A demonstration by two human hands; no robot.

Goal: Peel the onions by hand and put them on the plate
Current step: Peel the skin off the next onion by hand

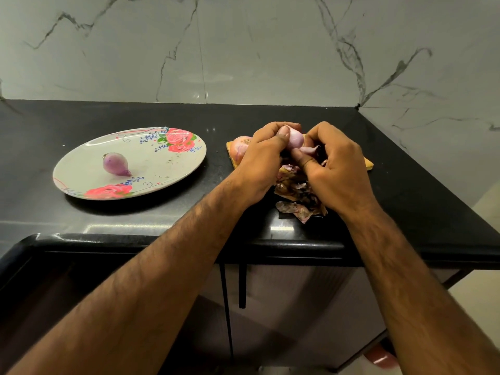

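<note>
My left hand (259,161) grips a pale purple onion (295,138) above the wooden board (368,165), thumb over its top. My right hand (335,163) pinches a strip of onion skin (309,150) that curls off the onion's lower side. An unpeeled onion (240,147) lies on the board's left end, partly hidden by my left hand. One peeled purple onion (115,164) rests on the white floral plate (162,169) at the left.
A heap of dry onion peels (297,196) lies on the black counter (81,120) under and in front of my hands. Marble wall tiles stand behind and at the right. The counter's front edge runs just below my wrists.
</note>
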